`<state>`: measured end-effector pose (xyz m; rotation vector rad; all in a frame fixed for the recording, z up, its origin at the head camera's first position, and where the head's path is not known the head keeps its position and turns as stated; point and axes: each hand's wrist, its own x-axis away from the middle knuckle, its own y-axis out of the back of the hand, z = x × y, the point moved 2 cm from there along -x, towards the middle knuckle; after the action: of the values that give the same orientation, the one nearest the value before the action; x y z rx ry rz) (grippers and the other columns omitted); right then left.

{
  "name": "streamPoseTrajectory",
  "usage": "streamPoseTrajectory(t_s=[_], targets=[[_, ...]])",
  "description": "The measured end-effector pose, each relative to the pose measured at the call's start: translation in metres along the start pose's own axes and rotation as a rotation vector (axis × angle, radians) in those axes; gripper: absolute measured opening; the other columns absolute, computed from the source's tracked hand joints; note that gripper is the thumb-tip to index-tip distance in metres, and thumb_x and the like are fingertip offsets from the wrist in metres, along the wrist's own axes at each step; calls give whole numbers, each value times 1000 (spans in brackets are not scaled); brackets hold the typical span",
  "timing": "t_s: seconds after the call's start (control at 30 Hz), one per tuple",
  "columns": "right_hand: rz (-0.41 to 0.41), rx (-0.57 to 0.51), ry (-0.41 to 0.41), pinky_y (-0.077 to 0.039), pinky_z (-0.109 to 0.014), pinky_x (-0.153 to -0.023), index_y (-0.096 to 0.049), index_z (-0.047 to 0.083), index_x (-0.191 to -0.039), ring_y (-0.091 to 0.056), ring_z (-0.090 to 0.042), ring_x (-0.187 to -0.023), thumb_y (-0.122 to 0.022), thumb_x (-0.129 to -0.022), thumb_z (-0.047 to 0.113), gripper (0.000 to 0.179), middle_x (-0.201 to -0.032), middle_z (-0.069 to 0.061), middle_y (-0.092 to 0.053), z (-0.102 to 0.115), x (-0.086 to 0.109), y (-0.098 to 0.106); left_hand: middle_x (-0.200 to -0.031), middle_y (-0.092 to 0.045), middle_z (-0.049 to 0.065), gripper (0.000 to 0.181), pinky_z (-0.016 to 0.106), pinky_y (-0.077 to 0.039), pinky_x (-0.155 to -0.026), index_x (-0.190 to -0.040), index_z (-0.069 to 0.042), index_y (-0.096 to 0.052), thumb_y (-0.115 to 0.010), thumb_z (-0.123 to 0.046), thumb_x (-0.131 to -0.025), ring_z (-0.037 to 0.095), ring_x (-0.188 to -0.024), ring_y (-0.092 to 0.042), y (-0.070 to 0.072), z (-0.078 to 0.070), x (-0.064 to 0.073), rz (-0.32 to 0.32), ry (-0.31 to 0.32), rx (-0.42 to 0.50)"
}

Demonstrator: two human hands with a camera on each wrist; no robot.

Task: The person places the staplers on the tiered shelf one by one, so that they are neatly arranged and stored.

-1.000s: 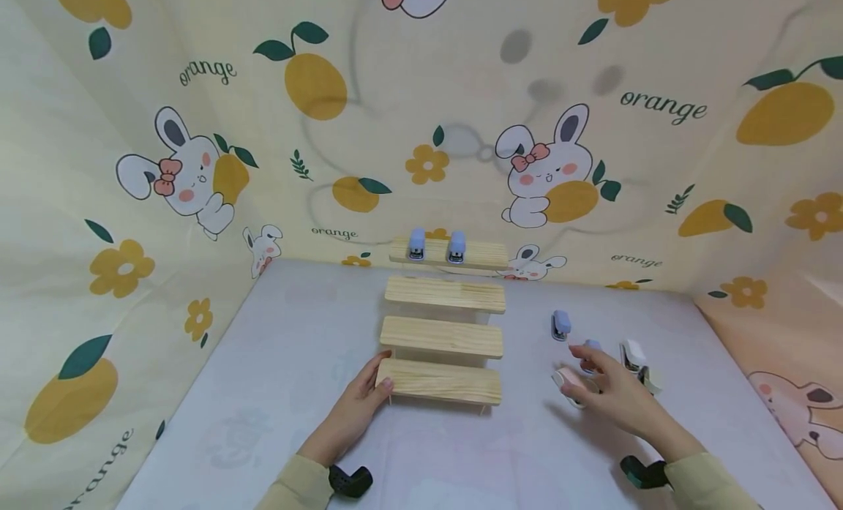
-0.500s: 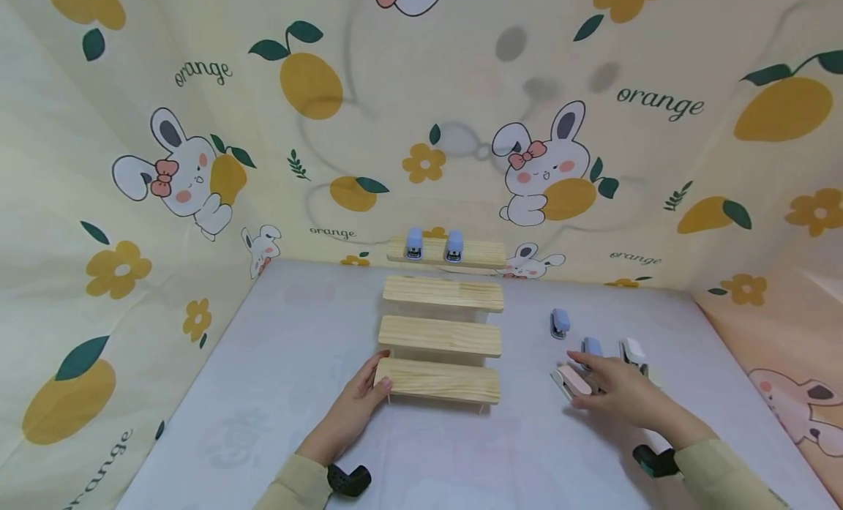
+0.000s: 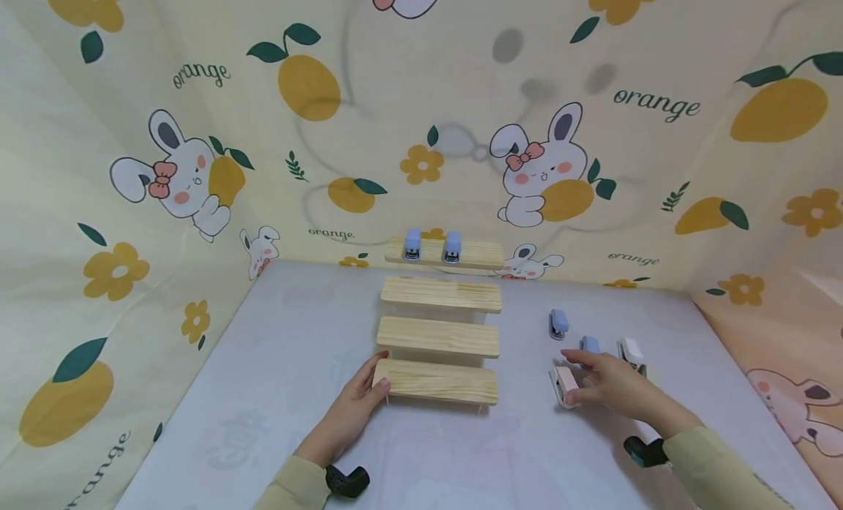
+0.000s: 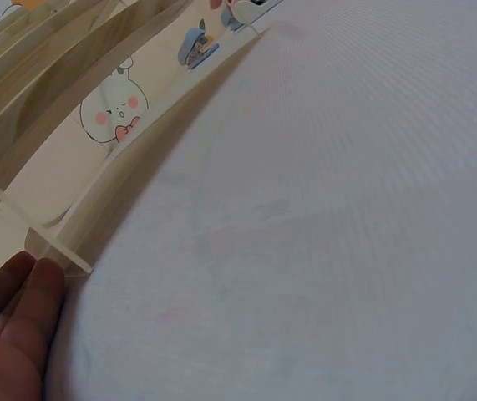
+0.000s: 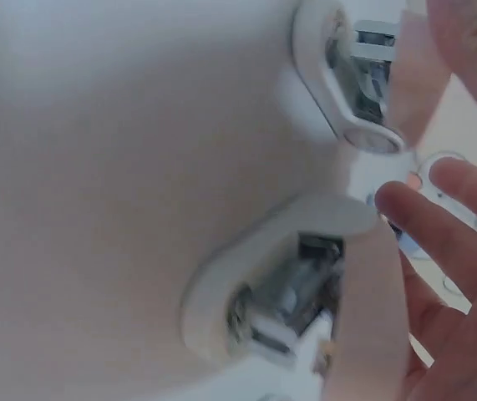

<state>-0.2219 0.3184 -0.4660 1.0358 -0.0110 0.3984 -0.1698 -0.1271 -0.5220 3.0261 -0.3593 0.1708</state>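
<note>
A stepped wooden display rack [image 3: 437,382] stands on the table. My left hand [image 3: 356,406] grips the left end of its lowest step, thumb on top; in the left wrist view the curled fingers [image 4: 36,305] sit beside a thin leg. My right hand [image 3: 615,385] is over the staplers at the right, its thumb touching a pink mini stapler [image 3: 564,385] and its index finger stretched out beyond it. In the right wrist view, that pink stapler [image 5: 418,75] lies by the thumb, and a second pale pink stapler [image 5: 376,309] is nearer the palm.
Two blue staplers [image 3: 412,244] stand on the rack's top step. On the table at the right are a blue stapler [image 3: 558,324], another blue one [image 3: 589,344] partly behind the hand, and a white one [image 3: 631,353]. A patterned cloth wall [image 3: 369,129] rises behind.
My right hand has come down to the pink stapler, which has turned to point more nearly straight away from me. My left hand keeps its hold on the rack.
</note>
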Motion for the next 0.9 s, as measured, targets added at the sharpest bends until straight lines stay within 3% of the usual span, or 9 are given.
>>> streamPoseTrajectory(t_s=[0.17, 0.4, 0.73, 0.9], targets=[[-18, 24, -4, -41, -64, -95, -56, 12, -135, -47, -42, -123, -79, -70, 56, 82, -134, -19, -54, 1, 0, -6, -159, -21, 7, 62, 41, -19, -116, -152, -27, -29, -55, -40, -97, 22, -144, -18, 0, 2, -1, 2, -8, -1], [-50, 101, 37, -47, -59, -89, -62, 11, -127, -54, -39, -115, -78, -69, 57, 76, -124, -16, -61, 1, 3, -10, -158, -21, 6, 62, 39, -20, -116, -152, -26, -28, -55, -40, -98, 22, -144, -19, 1, 4, -1, 8, -20, -2], [-30, 60, -10, -45, -60, -89, -59, 13, -128, -53, -39, -117, -79, -71, 56, 75, -127, -16, -59, 6, 2, -10, -158, -23, 5, 63, 39, -19, -116, -152, -27, -29, -56, -40, -97, 21, -144, -19, 2, 3, 0, 2, -27, 11], [-69, 64, 2, -47, -58, -88, -61, 11, -124, -55, -34, -111, -79, -71, 56, 72, -121, -13, -61, 7, -1, -11, -158, -22, 5, 63, 40, -19, -116, -152, -27, -29, -55, -41, -97, 21, -144, -19, 3, 7, -2, 10, -37, 9]])
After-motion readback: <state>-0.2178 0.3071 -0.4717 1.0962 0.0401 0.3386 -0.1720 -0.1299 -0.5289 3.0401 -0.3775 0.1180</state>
